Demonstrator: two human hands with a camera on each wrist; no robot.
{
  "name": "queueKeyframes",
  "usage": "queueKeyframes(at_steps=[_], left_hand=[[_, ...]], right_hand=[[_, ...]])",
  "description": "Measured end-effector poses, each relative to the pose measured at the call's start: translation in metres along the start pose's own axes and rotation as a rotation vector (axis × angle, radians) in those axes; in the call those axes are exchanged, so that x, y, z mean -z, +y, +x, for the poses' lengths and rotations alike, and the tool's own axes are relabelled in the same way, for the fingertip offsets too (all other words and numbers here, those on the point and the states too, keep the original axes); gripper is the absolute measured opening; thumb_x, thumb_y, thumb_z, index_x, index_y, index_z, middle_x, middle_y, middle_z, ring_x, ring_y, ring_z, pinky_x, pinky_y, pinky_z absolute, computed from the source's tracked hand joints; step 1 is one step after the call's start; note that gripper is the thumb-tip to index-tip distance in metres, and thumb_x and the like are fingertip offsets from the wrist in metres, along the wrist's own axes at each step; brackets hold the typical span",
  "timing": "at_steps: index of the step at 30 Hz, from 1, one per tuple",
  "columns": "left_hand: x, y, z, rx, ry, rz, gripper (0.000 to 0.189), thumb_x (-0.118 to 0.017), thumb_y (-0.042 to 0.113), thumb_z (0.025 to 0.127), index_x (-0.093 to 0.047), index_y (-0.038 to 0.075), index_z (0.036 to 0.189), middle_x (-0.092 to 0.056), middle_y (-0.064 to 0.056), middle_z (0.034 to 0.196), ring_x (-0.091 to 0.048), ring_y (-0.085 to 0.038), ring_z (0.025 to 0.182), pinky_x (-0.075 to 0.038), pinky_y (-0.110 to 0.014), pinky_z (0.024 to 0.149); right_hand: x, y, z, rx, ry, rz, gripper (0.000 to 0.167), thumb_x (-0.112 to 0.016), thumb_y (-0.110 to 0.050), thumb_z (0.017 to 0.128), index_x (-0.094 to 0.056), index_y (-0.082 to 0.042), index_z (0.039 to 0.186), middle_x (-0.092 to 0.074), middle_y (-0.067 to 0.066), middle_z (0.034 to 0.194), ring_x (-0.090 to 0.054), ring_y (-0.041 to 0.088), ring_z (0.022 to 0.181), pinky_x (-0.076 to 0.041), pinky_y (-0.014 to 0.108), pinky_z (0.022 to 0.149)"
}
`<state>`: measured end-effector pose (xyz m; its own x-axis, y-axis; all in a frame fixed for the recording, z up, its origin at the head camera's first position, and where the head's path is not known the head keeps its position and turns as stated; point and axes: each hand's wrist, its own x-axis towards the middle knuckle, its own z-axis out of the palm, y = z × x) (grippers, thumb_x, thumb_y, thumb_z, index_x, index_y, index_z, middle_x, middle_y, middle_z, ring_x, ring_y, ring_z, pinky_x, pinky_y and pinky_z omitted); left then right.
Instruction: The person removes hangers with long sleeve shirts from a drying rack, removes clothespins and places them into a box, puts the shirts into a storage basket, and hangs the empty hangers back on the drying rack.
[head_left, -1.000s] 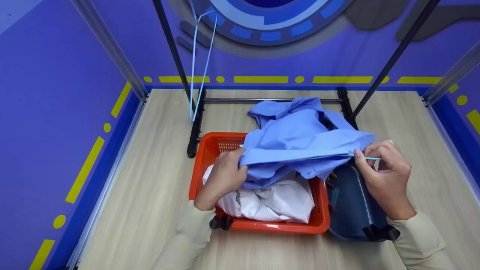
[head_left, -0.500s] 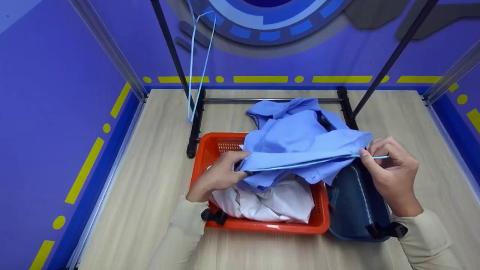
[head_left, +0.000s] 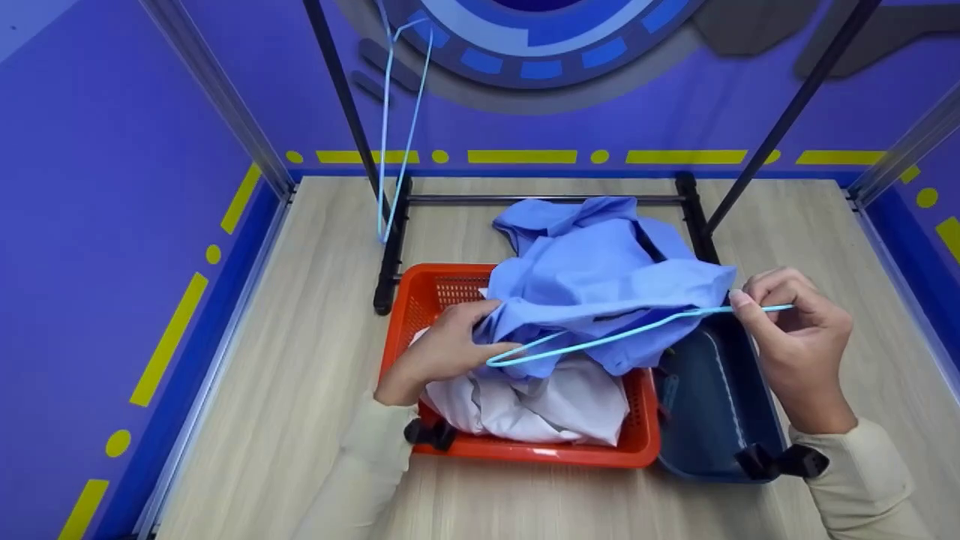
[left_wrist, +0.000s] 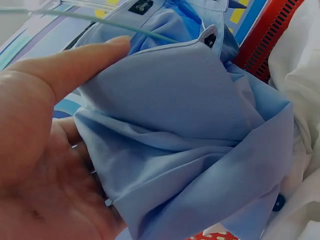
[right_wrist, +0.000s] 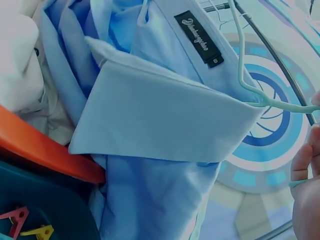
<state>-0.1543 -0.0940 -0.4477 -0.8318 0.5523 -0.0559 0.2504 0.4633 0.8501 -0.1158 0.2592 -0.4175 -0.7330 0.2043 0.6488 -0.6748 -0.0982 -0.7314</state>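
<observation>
A blue collared shirt (head_left: 585, 259) lies bunched over the red basket, its collar turned toward me. My left hand (head_left: 442, 349) holds the left end of the collar (left_wrist: 165, 92), fingers behind the cloth and thumb along its upper edge. My right hand (head_left: 802, 337) pinches a light-blue wire hanger (head_left: 600, 343) near its hook. One end of the hanger sticks out past the collar toward my left thumb. In the right wrist view, the hanger's neck lies at the collar edge, close to a black label (right_wrist: 200, 40) inside the shirt.
White cloth (head_left: 559, 397) fills the red basket (head_left: 525, 452). Beside it stands a dark blue bin (head_left: 712, 397) with clothespins (right_wrist: 37, 232) inside. Behind is a black rack (head_left: 540, 200), where a second hanger (head_left: 386, 142) hangs on the left.
My right hand has moved slightly right, pulling the hanger with it. More of the hanger shows outside the collar, and its end has tipped downward. My left hand has shifted its hold on the collar.
</observation>
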Motion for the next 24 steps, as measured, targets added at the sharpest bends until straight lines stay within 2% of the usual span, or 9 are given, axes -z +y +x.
queueKeyframes(at_steps=[3,5,6,9,12,14,17,21,24], left_hand=[[-0.001,0.002,-0.001,0.02,0.012,0.02,0.055,-0.075,0.04,0.081,-0.055,0.017,0.127,-0.059,-0.003,0.117,-0.051,-0.02,0.108,-0.044,-0.041,0.098],[-0.001,0.004,-0.003,0.044,0.013,0.01,0.069,-0.078,0.045,0.077,-0.048,0.023,0.136,-0.054,0.0,0.129,-0.049,-0.02,0.116,-0.042,-0.045,0.103],[-0.001,0.006,-0.003,0.04,0.015,0.004,0.076,-0.078,0.047,0.076,-0.044,0.025,0.14,-0.05,0.001,0.135,-0.047,-0.02,0.12,-0.04,-0.047,0.106],[0.0,0.01,-0.005,-0.033,0.053,-0.019,0.086,-0.079,0.049,0.073,-0.035,0.032,0.146,-0.041,0.004,0.145,-0.041,-0.02,0.128,-0.038,-0.049,0.108],[0.001,0.016,-0.009,-0.15,0.118,-0.053,0.083,-0.079,0.043,0.076,-0.035,0.032,0.146,-0.038,0.006,0.147,-0.04,-0.02,0.132,-0.037,-0.048,0.109],[0.002,0.02,-0.012,-0.198,0.156,-0.063,0.075,-0.078,0.039,0.079,-0.041,0.033,0.143,-0.041,0.008,0.145,-0.041,-0.018,0.131,-0.038,-0.047,0.109],[0.004,0.027,-0.015,-0.228,0.176,-0.044,0.061,-0.075,0.036,0.083,-0.05,0.03,0.138,-0.049,0.01,0.14,-0.045,-0.013,0.129,-0.04,-0.044,0.108],[0.006,0.033,-0.017,-0.252,0.152,-0.001,0.05,-0.071,0.036,0.086,-0.057,0.021,0.132,-0.055,0.008,0.135,-0.05,-0.011,0.125,-0.044,-0.04,0.105],[0.007,0.036,-0.019,-0.243,0.133,0.023,0.045,-0.069,0.038,0.088,-0.06,0.021,0.129,-0.058,0.007,0.132,-0.052,-0.011,0.122,-0.047,-0.038,0.103]], right_hand=[[-0.002,-0.002,0.0,-0.001,0.004,0.016,0.023,-0.054,0.029,0.073,-0.043,0.014,0.06,-0.051,0.01,0.071,-0.047,0.021,0.072,-0.037,0.021,0.062],[-0.004,-0.004,0.0,-0.003,0.007,-0.003,0.022,-0.055,0.028,0.074,-0.043,0.015,0.06,-0.052,0.009,0.072,-0.047,0.02,0.071,-0.036,0.02,0.061],[-0.004,-0.005,0.0,-0.004,0.01,-0.017,0.022,-0.056,0.028,0.073,-0.044,0.015,0.061,-0.052,0.009,0.072,-0.047,0.019,0.071,-0.036,0.02,0.061],[-0.008,-0.008,-0.001,-0.009,0.015,-0.078,0.021,-0.058,0.027,0.074,-0.045,0.015,0.062,-0.054,0.007,0.073,-0.046,0.015,0.067,-0.035,0.017,0.058],[-0.013,-0.009,-0.002,-0.01,0.007,-0.136,0.021,-0.059,0.026,0.074,-0.045,0.015,0.063,-0.054,0.006,0.074,-0.043,0.012,0.064,-0.034,0.016,0.056],[-0.016,-0.01,-0.003,-0.005,-0.007,-0.163,0.021,-0.06,0.026,0.074,-0.046,0.015,0.063,-0.055,0.005,0.074,-0.042,0.012,0.063,-0.033,0.016,0.056],[-0.02,-0.012,-0.003,0.006,-0.026,-0.209,0.023,-0.061,0.025,0.074,-0.045,0.013,0.062,-0.054,0.005,0.074,-0.042,0.012,0.065,-0.033,0.016,0.058],[-0.026,-0.016,-0.004,0.009,-0.063,-0.338,0.023,-0.061,0.023,0.075,-0.046,0.012,0.063,-0.054,0.003,0.077,-0.043,0.011,0.068,-0.035,0.016,0.061],[-0.03,-0.019,-0.005,0.013,-0.094,-0.431,0.022,-0.062,0.022,0.076,-0.047,0.011,0.064,-0.052,0.001,0.078,-0.043,0.01,0.069,-0.035,0.015,0.06]])
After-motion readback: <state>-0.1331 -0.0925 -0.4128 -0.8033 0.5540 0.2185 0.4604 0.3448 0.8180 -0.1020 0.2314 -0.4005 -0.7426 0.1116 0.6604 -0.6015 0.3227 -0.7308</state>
